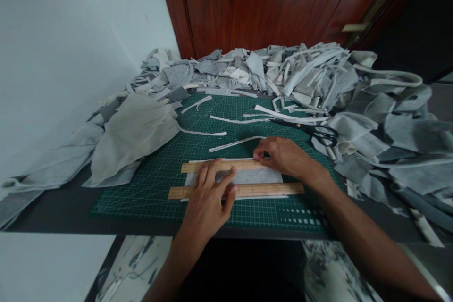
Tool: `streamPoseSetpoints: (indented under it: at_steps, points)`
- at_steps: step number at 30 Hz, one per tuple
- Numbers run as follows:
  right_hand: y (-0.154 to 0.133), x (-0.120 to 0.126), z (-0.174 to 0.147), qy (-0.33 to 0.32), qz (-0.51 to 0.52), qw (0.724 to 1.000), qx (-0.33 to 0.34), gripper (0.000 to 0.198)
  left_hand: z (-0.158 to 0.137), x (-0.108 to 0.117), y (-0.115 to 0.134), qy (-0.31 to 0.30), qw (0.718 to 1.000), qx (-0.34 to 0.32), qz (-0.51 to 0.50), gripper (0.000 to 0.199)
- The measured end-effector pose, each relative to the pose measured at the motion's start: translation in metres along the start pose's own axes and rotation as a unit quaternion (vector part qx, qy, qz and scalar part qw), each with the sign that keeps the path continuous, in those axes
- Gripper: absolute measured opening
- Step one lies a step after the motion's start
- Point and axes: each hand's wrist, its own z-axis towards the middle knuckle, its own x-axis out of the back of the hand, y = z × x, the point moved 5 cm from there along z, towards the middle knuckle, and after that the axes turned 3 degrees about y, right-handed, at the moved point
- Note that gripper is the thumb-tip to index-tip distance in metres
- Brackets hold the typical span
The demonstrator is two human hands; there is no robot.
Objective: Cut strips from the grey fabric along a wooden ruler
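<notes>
A grey piece of fabric (pixel 260 177) lies flat under two wooden rulers, the upper ruler (pixel 244 164) along its far edge and the lower ruler (pixel 269 189) along its near edge. Across both rulers my left hand (pixel 208 193) rests with its fingers spread. My right hand (pixel 285 155) is closed in a pinch at the far edge of the fabric, by the right part of the upper ruler; what its fingertips hold is hidden. A thin pale fabric strip (pixel 235 143) reaches from the left to its knuckles.
A green cutting mat (pixel 163 200) covers the dark table. Black scissors (pixel 304 127) lie at the right, near more cut strips (pixel 240 120). Fabric scraps (pixel 314 73) pile up at the back and right. A large fabric piece (pixel 136 132) lies at the left, beside the white wall.
</notes>
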Motion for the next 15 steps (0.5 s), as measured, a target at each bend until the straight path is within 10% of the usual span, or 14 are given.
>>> streamPoseSetpoints:
  at_steps: [9,15]
  points:
    - [-0.030,0.000,0.020,0.077,0.276,0.958,0.025,0.011,-0.004,-0.004,0.007,-0.002,0.999,-0.003,0.045,0.042]
    - [-0.068,-0.028,0.051,0.017,0.366,0.930,0.031,0.010,-0.010,-0.007,0.016,0.024,0.997,0.001,0.076,0.041]
